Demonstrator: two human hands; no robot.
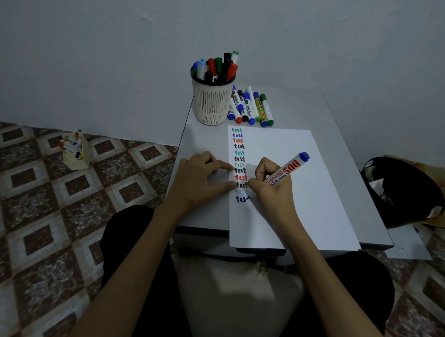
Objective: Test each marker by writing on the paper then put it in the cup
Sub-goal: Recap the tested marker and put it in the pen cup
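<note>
Writing: right hand (269,185) curled round a blue-ended marker (287,168), thumb and fingers pinching the barrel low. Blue end angles up and away to the right. Tip is hidden by the fingers, at the last word on the paper (304,197).

Left hand (198,180) palm down, fingers spread, fingertips pressing the paper's left edge, just beside the right hand.

Counts:
- one sheet, twelve words in one column, last reads "tes"
- one cup (211,104) beyond the left hand
- markers (215,66) in it: roughly ten, overlapping, exact count unclear
- loose markers (252,108): about seven, beside the cup, beyond the right hand
- one holder (75,151) on the floor (36,211), well left of the left hand
</note>
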